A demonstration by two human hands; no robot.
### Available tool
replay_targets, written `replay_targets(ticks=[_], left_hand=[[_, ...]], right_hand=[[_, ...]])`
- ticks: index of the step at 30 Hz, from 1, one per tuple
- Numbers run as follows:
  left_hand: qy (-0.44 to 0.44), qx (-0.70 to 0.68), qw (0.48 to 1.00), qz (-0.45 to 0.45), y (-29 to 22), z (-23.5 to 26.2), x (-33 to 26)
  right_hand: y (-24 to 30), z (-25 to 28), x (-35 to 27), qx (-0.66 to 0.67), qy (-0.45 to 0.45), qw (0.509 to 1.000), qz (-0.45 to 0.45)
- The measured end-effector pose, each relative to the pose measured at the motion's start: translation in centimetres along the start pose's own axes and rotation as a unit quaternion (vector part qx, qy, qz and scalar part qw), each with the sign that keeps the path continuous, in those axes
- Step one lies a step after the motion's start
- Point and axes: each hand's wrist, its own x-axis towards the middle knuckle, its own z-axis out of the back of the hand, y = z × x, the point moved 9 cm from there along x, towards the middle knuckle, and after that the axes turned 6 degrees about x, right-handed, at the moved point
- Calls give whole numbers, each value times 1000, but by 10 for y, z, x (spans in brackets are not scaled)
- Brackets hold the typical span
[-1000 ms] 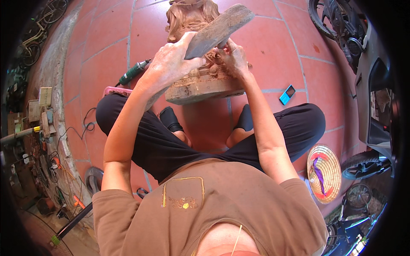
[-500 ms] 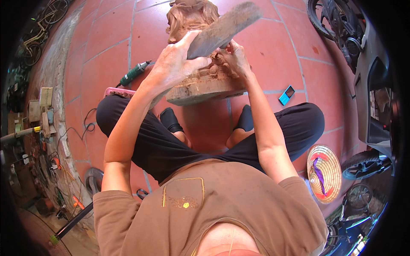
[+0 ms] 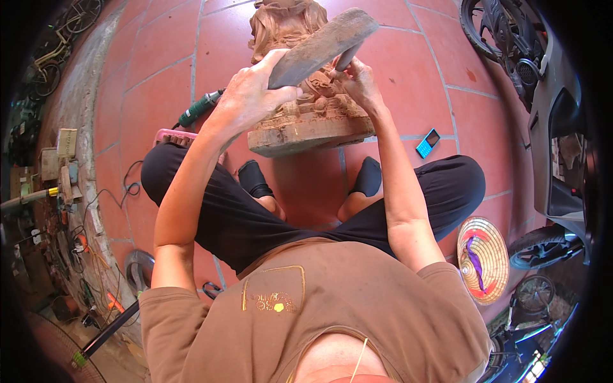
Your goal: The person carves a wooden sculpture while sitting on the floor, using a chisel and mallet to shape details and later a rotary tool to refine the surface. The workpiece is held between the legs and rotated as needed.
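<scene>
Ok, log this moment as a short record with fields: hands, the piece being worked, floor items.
Left hand: grips a flat wooden mallet
Right hand: on the carving, holds a thin tool, mostly hidden
Carving: reddish wood, base tilted on the tiled floor
Nearby: green power tool, blue phone, cone hat

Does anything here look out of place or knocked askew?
Nothing looks spilled or broken. The reddish-brown carved wooden figure stands on the red tiled floor; the left hand grips a flat wooden mallet over it. Only a small blue mobile phone and a conical straw hat lie loose on the tiles.
</scene>
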Motion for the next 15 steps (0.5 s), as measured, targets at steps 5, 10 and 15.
replay_targets(ticks=[5,10,15], left_hand=[[6,-39,999,4,0,-1,2],[-7,-63,998,-3,4,-2,3],[-20,-108,994,-24,2,-1,4]], right_hand=[[-5,2,2,35,-19,999,-1],[-12,-9,1,72,-2,997,-8],[-11,-10,-1,57,-10,998,-4]])
